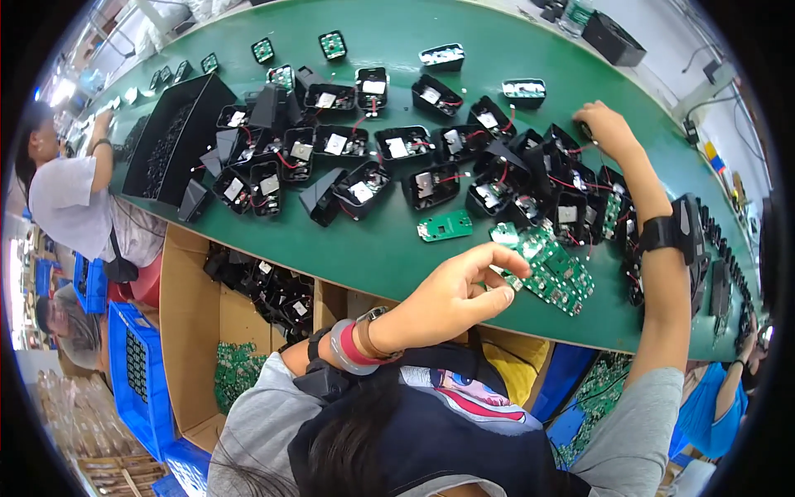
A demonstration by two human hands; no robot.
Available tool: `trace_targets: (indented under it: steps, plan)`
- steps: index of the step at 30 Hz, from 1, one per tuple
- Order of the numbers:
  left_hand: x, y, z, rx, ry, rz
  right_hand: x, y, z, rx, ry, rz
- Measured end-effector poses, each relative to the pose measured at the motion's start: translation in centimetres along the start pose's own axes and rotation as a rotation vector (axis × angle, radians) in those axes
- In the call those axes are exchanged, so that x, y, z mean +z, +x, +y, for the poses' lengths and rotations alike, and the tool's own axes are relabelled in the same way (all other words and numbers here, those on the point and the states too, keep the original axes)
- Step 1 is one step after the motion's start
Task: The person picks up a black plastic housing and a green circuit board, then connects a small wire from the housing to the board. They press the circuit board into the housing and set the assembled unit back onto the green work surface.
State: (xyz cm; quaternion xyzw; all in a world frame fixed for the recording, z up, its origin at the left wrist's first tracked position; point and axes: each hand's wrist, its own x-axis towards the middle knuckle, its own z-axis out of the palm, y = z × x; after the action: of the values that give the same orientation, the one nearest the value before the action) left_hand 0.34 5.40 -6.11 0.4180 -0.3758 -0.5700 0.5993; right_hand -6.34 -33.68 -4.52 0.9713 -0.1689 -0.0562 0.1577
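Observation:
Over the near edge of the green table hovers my left hand (468, 290), thumb and curled forefinger apart, with nothing visible between them. Just beyond it lies a pile of green circuit boards (553, 269), and a single green circuit board (445, 225) rests to its left. My right hand (604, 130) reaches far out at the right, its fingers closed around something dark that is mostly hidden. Close by are open black plastic housings (563, 141) with red wires. More black housings (404, 143), holding pale square parts, spread across the middle.
A large black bin (176, 137) of small dark parts stands at the left. Below the table edge is a cardboard box (189, 331) with housings and boards, beside a blue crate (137, 373). One person (70, 190) works at the far left; another's blue sleeve (704, 414) shows at right.

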Motion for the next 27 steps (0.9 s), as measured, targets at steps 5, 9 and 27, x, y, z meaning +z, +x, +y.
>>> trace_targets:
  steps: [5,9,27]
  plan:
    - [-1.8,-1.4,1.2,0.183,0.348,0.254,-0.5,-2.3,-0.2,0.152,0.188,0.263]
    - [-3.9,-1.3,0.3,0.375,1.063,0.494,-4.8,-6.6,-2.7,0.099,0.325,0.437]
    - [1.2,0.3,-2.1,0.345,1.111,0.195,-4.3,-27.8,-17.7,0.668,0.613,0.508]
